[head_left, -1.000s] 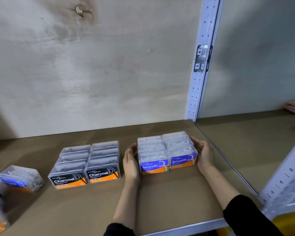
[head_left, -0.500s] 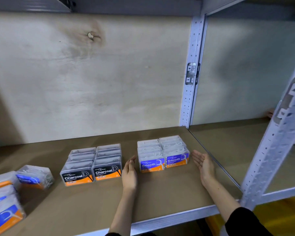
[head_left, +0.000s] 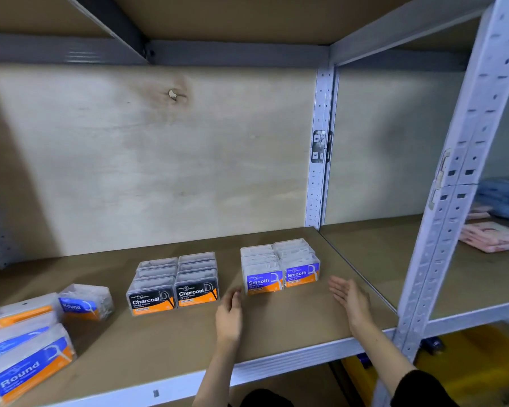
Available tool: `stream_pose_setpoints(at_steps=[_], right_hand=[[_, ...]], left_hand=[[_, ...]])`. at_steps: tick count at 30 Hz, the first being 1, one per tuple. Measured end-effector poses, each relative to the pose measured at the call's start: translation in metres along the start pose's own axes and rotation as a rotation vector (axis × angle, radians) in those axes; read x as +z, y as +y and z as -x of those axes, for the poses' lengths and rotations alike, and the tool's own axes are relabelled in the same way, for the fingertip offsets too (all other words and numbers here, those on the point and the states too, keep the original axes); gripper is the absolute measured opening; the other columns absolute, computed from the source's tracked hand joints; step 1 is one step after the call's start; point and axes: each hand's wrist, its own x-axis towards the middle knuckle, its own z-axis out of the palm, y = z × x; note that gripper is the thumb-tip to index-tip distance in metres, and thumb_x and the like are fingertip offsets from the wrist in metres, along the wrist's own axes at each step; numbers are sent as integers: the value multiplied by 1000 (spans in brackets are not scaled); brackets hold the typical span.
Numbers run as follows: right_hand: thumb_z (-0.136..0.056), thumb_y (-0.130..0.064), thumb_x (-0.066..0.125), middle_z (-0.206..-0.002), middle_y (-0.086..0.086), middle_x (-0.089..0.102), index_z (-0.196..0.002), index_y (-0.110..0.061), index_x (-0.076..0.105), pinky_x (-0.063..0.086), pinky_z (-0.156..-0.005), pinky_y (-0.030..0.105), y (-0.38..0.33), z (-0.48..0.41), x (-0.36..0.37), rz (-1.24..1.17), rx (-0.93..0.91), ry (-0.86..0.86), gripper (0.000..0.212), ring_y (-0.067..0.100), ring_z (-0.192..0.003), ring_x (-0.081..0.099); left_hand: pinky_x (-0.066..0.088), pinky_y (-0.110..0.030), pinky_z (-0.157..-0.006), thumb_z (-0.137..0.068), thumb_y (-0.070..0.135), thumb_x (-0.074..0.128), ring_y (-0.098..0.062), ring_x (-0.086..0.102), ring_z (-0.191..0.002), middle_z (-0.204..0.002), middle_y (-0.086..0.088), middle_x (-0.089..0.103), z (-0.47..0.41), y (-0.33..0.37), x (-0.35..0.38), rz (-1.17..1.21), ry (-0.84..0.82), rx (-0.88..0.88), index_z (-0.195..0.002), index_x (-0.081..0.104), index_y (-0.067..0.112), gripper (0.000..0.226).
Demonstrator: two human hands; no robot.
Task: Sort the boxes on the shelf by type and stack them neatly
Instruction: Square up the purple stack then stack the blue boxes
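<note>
Brown shelf board (head_left: 276, 333) of a grey metal rack, backed by pale plywood (head_left: 159, 171) with a dark knot. Right of centre on the board, a tight block of clear Smooth boxes (head_left: 279, 267) — two columns side by side, blue-and-orange labels facing forward, edges flush. To its left, across a gap, a matching block of Charcoal boxes (head_left: 174, 284), black-and-orange labels forward, also two columns. Farther left, well apart from both, one Round box (head_left: 86, 301) lying tilted. By the board's left edge, a loose heap of Round boxes (head_left: 27, 356), blue-and-orange, at mixed angles, partly cut off by the frame.

Left hand (head_left: 229, 314) low over the board in front of the gap between the two blocks, fingers loosely bent and holding nothing. Fingertips just beside the Smooth block's front left corner; blurred, so contact not certain. Right hand (head_left: 348, 299) off the block's front right corner, clearly apart from it, palm turned inward, fingers straight — empty as well. Black sleeve (head_left: 423, 389) on the right forearm.

Beyond, a perforated rear post (head_left: 319, 186) at the board's right end and a front post (head_left: 453, 186) nearer the camera. In the next bay to the right, flat pink packets (head_left: 491, 237) and something blue (head_left: 503, 201) behind them, too blurred to name. Yellow shape (head_left: 482, 362) under the shelf.
</note>
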Motion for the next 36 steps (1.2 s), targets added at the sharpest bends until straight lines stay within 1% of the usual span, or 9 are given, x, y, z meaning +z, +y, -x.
stream_pose_setpoints(at_steps=[6, 18, 26, 28, 29, 30, 32, 34, 36], right_hand=[[-99, -9, 17, -131, 28, 52, -125, 14, 49, 36, -103, 34, 0, 1, 1, 19, -8, 2, 47, 37, -124, 49], [-98, -12, 22, -143, 16, 45, -136, 0, 43, 28, -112, 33, -4, -22, 22, -8, 29, -37, 44, 26, -134, 41], [-97, -17, 31, -142, 12, 47, -135, -8, 46, 33, -111, 37, -5, -51, 37, -40, 65, -64, 42, 25, -131, 45], [-97, -20, 34, -138, 10, 52, -134, -11, 49, 39, -107, 37, -5, -56, 39, -28, 77, -71, 41, 24, -124, 51], [-97, -23, 35, -133, 9, 56, -133, -13, 50, 43, -101, 35, -5, -57, 41, -36, 94, -81, 40, 23, -117, 56], [-97, -25, 37, -126, 8, 60, -131, -14, 53, 48, -90, 32, -6, -57, 42, -38, 112, -91, 39, 21, -106, 60], [-96, -29, 40, -104, 7, 69, -120, -12, 61, 49, -69, 25, -9, -55, 45, -27, 142, -116, 36, 15, -85, 64], [-96, -30, 40, -91, 6, 69, -109, -10, 65, 48, -63, 24, -10, -54, 46, -14, 153, -130, 34, 14, -75, 64], [-97, -29, 38, -89, 8, 67, -102, -12, 65, 48, -62, 24, -10, -54, 46, 0, 153, -119, 32, 14, -73, 63]], left_hand=[[31, -30, -109, -99, 11, 35, -24, 43, -131, -138, -13, 52, 5, 10, 4, 26, 11, 8, -128, 53, 2, 35], [23, -30, -115, -101, 21, 30, -21, 31, -140, -150, -8, 37, -13, 17, 23, 121, 61, -15, -140, 39, 10, 41], [20, -28, -115, -102, 22, 25, -22, 27, -143, -153, -9, 31, -28, 19, 38, 129, 83, 0, -144, 31, 11, 44], [19, -27, -114, -102, 21, 25, -20, 27, -143, -153, -8, 31, -32, 18, 41, 138, 88, 6, -144, 31, 10, 44], [19, -26, -114, -102, 20, 25, -19, 27, -143, -153, -7, 31, -33, 18, 42, 141, 88, 10, -144, 31, 10, 44], [20, -25, -114, -102, 19, 25, -19, 27, -142, -152, -7, 32, -35, 17, 43, 143, 87, 14, -144, 32, 9, 43], [21, -26, -114, -102, 18, 25, -19, 29, -142, -151, -8, 34, -37, 16, 46, 151, 88, 20, -142, 34, 7, 43], [23, -29, -115, -102, 17, 25, -21, 33, -140, -149, -9, 37, -40, 14, 48, 167, 92, 19, -141, 37, 6, 42], [25, -32, -115, -102, 17, 26, -21, 36, -138, -147, -9, 40, -42, 13, 49, 183, 92, 10, -139, 39, 6, 41]])
